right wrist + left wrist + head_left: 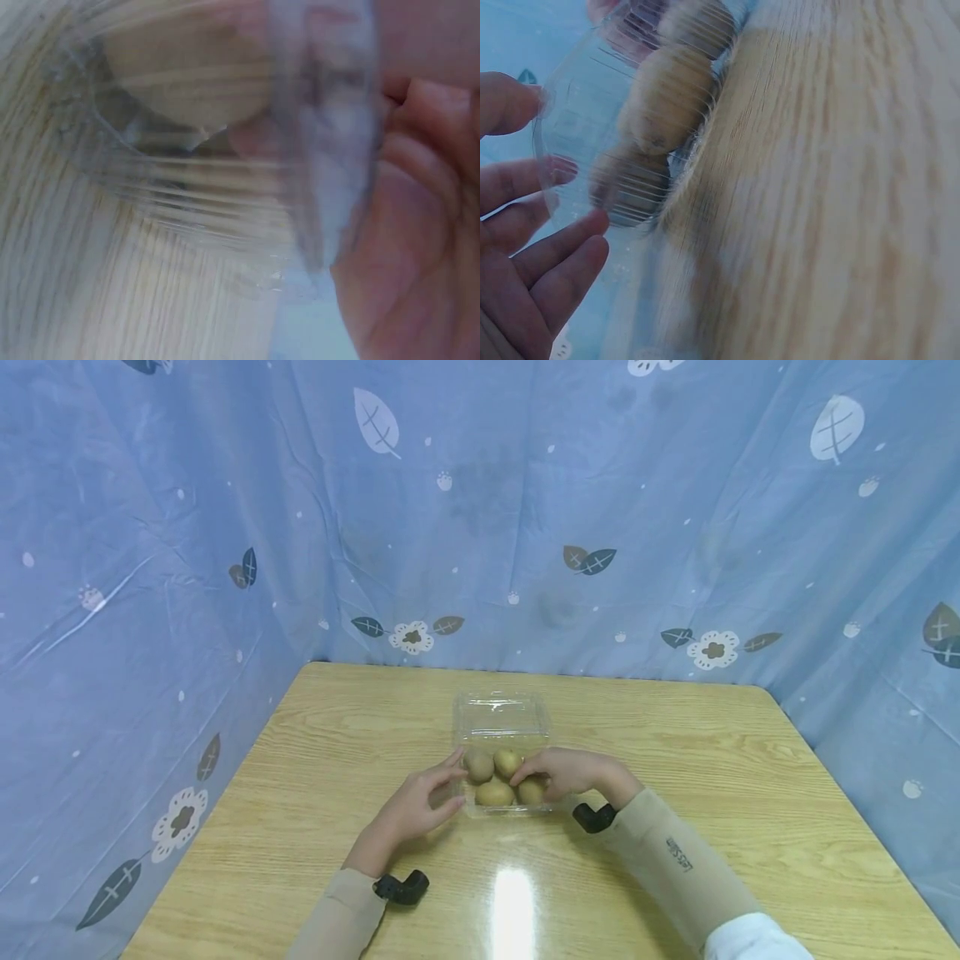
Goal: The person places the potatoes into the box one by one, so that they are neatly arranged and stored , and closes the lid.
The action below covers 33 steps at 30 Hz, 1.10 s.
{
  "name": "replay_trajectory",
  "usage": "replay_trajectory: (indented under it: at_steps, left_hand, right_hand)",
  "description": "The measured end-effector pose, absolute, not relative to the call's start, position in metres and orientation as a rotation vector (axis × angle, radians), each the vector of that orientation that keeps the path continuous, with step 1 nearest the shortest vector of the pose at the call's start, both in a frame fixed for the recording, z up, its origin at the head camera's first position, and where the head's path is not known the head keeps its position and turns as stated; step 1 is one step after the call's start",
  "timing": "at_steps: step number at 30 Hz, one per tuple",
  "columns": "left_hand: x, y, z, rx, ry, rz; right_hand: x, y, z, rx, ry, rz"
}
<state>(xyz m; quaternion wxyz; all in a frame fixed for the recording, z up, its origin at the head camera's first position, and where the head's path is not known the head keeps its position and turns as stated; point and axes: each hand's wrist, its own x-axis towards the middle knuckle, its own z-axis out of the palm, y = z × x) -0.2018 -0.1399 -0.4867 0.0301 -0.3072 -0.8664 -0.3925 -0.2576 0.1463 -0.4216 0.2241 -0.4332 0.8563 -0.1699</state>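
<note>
A clear plastic clamshell box (467,807) lies on the table with its lid (501,714) folded back. Inside are several potatoes: a greyer one (478,766) at back left, a yellowish one (507,762) at back right, another (494,793) at front left. My right hand (573,770) reaches over the right wall, thumb and fingers around the front right potato (532,791). At the left wall, my left hand (417,800) rests its spread, fairly straight fingers and thumb against the rim. Ribbed box walls partly veil the potatoes (671,97) in the left wrist view.
The wooden table (360,718) stretches out around the box, with a bright reflection near its front. A blue leaf-patterned curtain (480,527) hangs behind it and at both sides. Black wrist mounts (402,888) sit on both sleeves.
</note>
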Motion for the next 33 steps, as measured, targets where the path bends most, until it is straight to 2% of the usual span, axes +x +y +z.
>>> replay_trajectory:
  at_steps: [11, 19, 33]
  left_hand:
    - [-0.202, -0.14, -0.487, -0.932, -2.676, -1.211]
    - [-0.202, -0.14, -0.486, -0.943, -2.672, -1.218]
    - [-0.202, -0.14, -0.486, -0.94, -2.67, -1.213]
  right_hand:
    - [-0.255, 0.149, -0.424, -1.186, 2.398, -0.531]
    - [-0.254, 0.157, -0.427, -1.139, 2.368, -0.794]
    - [-0.263, 0.186, -0.418, -0.872, 2.402, -1.28]
